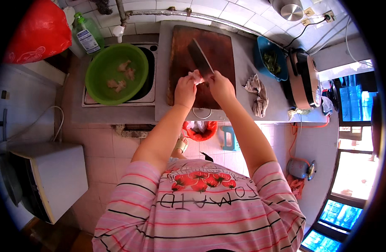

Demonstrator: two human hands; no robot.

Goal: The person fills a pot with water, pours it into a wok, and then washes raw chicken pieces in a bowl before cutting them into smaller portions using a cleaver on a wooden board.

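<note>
On a dark wooden cutting board [183, 41], my left hand [184, 91] grips a piece of raw meat [196, 77], probably chicken. My right hand [221, 86] is closed around the handle of a cleaver [200, 56], whose broad dark blade points up and left over the board, beside the meat. The handle itself is hidden by my fingers. To the left, a green plastic basin [95, 75] over the sink holds several pale pieces of raw meat [129, 73] in liquid.
A crumpled cloth [257, 94] lies right of the board, near a blue basket [263, 47] of leafy greens and a rice cooker [303, 78]. A green bottle [88, 36] and red plastic bag [41, 31] are at the upper left. Below the counter stands a red-lined bin [205, 136].
</note>
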